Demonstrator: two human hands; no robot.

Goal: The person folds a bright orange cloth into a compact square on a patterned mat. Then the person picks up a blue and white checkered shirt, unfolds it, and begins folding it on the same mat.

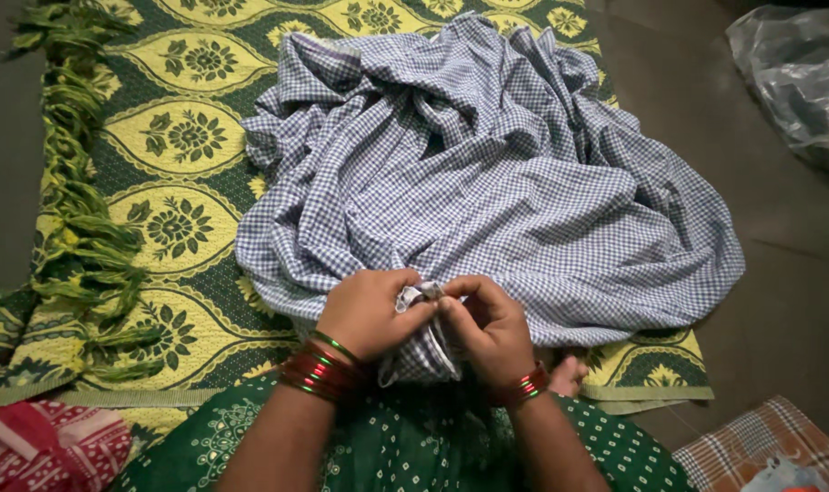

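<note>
Sat on the floor behind a blue-and-white checked cloth [487, 182], heaped and crumpled over a yellow-and-green patterned mat [173, 137]. Lay spread across most of the mat, that cloth, its folds piled highest at the far end and its near edge drawn toward the lap. Pinched a small gathered bit of the cloth's near edge between both hands, right at the cloth's nearest point. Curled the left hand [369, 312] closed, fingers folded in over the bunched fabric, thumb pressed against it. Closed the right hand [489, 323] too, fingertips nipping the same bunch from the other side, the two hands touching each other over it. Wore red and green bangles [321, 369] on the left wrist and red ones on the right. Hung a short tail of the checked fabric down below the hands, over a green dotted garment [405, 451] covering the lap. Showed a green fringe [77, 228] along the mat's edge, well to the left of the cloth. Lay a red patterned fabric [45, 446] near the left of the lap, beyond the mat's near corner. Rested an orange checked fabric [761, 446] to the right of the cloth's near edge, and a crumpled clear plastic bag [797, 77] well off to the cloth's far right, on bare floor.
</note>
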